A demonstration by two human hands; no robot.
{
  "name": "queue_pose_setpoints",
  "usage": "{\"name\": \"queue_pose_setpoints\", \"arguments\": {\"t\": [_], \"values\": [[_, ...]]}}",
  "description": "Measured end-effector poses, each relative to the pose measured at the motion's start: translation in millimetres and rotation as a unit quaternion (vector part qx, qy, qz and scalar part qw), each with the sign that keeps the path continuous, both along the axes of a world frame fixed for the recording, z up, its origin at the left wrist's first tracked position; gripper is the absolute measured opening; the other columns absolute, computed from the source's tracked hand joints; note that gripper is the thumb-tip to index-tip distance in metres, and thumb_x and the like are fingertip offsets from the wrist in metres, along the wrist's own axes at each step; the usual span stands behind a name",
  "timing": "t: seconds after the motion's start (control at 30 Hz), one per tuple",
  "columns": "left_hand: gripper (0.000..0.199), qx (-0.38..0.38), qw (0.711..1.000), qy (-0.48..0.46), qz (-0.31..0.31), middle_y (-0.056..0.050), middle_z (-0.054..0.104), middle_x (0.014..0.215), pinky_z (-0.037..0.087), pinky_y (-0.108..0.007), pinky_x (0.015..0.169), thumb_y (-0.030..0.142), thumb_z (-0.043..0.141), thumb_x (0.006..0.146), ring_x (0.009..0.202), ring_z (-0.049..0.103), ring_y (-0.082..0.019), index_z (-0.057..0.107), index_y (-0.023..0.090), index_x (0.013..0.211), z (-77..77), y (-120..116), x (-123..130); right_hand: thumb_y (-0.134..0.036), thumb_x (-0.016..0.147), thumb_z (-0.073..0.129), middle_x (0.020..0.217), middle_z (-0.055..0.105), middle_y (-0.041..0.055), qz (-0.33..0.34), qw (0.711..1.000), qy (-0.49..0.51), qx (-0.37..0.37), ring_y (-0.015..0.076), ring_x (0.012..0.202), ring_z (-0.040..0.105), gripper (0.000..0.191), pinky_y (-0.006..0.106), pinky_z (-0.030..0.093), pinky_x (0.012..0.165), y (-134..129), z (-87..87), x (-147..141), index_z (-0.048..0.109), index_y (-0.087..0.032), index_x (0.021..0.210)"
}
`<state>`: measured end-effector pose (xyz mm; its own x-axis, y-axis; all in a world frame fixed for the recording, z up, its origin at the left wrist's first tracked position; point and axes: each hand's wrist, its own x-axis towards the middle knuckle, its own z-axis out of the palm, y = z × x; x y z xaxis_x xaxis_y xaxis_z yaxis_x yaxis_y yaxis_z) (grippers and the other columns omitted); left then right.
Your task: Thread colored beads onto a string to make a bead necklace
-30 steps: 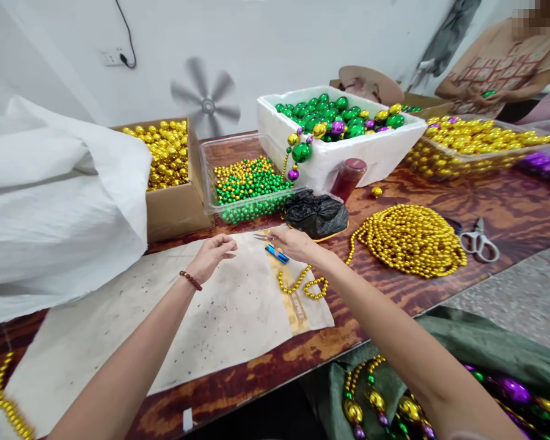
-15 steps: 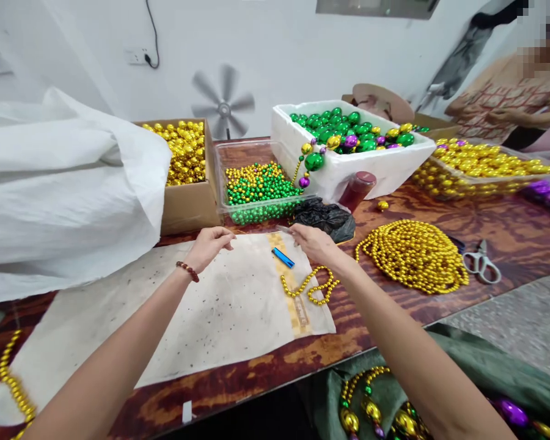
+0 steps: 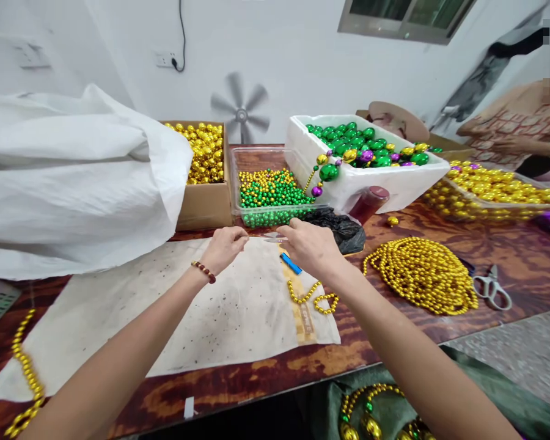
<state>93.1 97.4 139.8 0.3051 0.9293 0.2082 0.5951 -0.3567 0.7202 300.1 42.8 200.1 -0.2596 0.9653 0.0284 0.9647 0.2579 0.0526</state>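
My left hand [image 3: 227,249], with a brown bead bracelet on its wrist, pinches the end of a thin string over the far edge of the white cloth [image 3: 201,318]. My right hand [image 3: 309,244] is closed around small scissors [image 3: 273,237]. Their pointed metal blades stick out leftward towards the string, and the handles are hidden in my fist. Just below the right hand lie a blue lighter-like piece [image 3: 291,263] and a short gold bead strand [image 3: 324,304], both on the cloth's printed yellow band.
Behind my hands stand a clear tub [image 3: 279,211] of small beads, a cardboard box [image 3: 204,205] and a white foam box [image 3: 385,183]. A gold bead coil [image 3: 421,275] and grey-handled scissors [image 3: 492,287] lie right. A black bag [image 3: 343,235] touches the tub. Another person [image 3: 508,131] is at far right.
The scissors' blades now show, pointing at the string between my hands. My right hand has turned knuckles-up and come closer to the left. The whole view has shifted slightly.
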Motion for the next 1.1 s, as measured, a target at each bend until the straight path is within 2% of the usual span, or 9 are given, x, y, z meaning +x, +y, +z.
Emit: {"name": "queue_pose_setpoints", "arguments": {"t": [0.13,0.27,0.4,0.47,0.57,0.67,0.73,0.9,1.1], "values": [[0.021,0.0,1.0,0.01,-0.01,-0.001,0.065,0.057,0.039,-0.029,0.061,0.022,0.056,0.082,0.059,0.061,-0.018,0.066,0.021,0.063,3.1,-3.6,1.7,-0.021,0.096,0.046,0.107,0.066,0.0138,0.014,1.0,-0.019,0.001,0.027,0.092,0.067,0.025,0.032,0.044,0.067,10.0,-6.1,-13.3,0.069,-0.019,0.106],[0.019,0.004,1.0,0.007,-0.015,-0.001,0.065,0.057,0.038,-0.029,0.061,0.02,0.057,0.081,0.058,0.059,-0.017,0.065,0.02,0.063,4.3,-4.5,0.5,-0.022,0.096,0.047,0.105,0.068,0.0145,0.007,1.0,-0.008,-0.011,0.0269,0.092,0.068,0.025,0.032,0.045,0.07,17.8,-13.4,-19.7,0.071,-0.018,0.104],[0.016,-0.029,0.997,-0.068,0.013,-0.001,0.068,0.059,0.039,-0.027,0.06,0.024,0.06,0.079,0.057,0.058,-0.015,0.068,0.018,0.067,3.2,0.6,-4.7,-0.028,0.099,0.047,0.109,0.069,0.0116,-0.021,0.999,0.037,-0.009,0.0253,0.094,0.067,0.026,0.03,0.044,0.073,16.8,-26.0,-15.3,0.07,-0.022,0.11],[0.015,-0.046,0.989,-0.138,0.037,-0.001,0.068,0.059,0.041,-0.027,0.061,0.027,0.062,0.079,0.057,0.058,-0.015,0.069,0.017,0.069,2.9,5.0,-7.5,-0.031,0.099,0.049,0.112,0.069,0.0106,-0.029,0.997,0.07,-0.016,0.0255,0.099,0.066,0.027,0.03,0.045,0.076,12.8,-40.2,-9.9,0.069,-0.023,0.115],[0.014,-0.051,0.976,-0.205,0.048,-0.001,0.067,0.057,0.044,-0.028,0.066,0.027,0.065,0.078,0.058,0.06,-0.014,0.069,0.017,0.068,4.0,10.9,-10.2,-0.031,0.097,0.055,0.116,0.07,0.01,-0.022,0.986,0.148,-0.071,0.0251,0.106,0.064,0.028,0.029,0.045,0.082,3.7,-70.7,-4.6,0.069,-0.021,0.119],[0.013,-0.067,0.97,-0.231,0.036,-0.001,0.066,0.057,0.046,-0.028,0.068,0.024,0.066,0.078,0.059,0.06,-0.013,0.069,0.016,0.068,6.0,13.1,-11.9,-0.029,0.096,0.057,0.114,0.071,0.0091,-0.008,0.962,0.241,-0.125,0.022,0.102,0.065,0.03,0.028,0.045,0.083,-5.9,-99.5,-10.3,0.069,-0.019,0.122],[0.011,-0.095,0.96,-0.261,0.024,-0.001,0.065,0.057,0.048,-0.028,0.068,0.022,0.066,0.078,0.058,0.06,-0.012,0.07,0.016,0.07,6.7,12.2,-13.1,-0.027,0.095,0.059,0.109,0.071,0.0081,0.003,0.95,0.28,-0.136,0.0205,0.097,0.065,0.03,0.027,0.044,0.082,-10.2,-110.7,-20.3,0.069,-0.019,0.122],[0.01,-0.147,0.935,-0.322,-0.003,0.0,0.063,0.06,0.051,-0.03,0.071,0.023,0.069,0.078,0.06,0.059,-0.011,0.069,0.015,0.072,8.3,6.4,-16.8,-0.028,0.095,0.059,0.103,0.069,0.0061,0.033,0.941,0.313,-0.126,0.0199,0.093,0.064,0.027,0.027,0.041,0.079,-9.8,-112.5,-46.8,0.07,-0.022,0.119],[0.01,-0.169,0.924,-0.344,-0.008,0.001,0.063,0.061,0.051,-0.029,0.07,0.022,0.071,0.078,0.06,0.06,-0.011,0.07,0.013,0.074,12.4,0.8,-18.6,-0.029,0.097,0.057,0.102,0.067,0.0047,0.027,0.944,0.313,-0.101,0.019,0.09,0.064,0.03,0.027,0.04,0.076,-5.7,-106.8,-62.1,0.067,-0.023,0.125]]}}
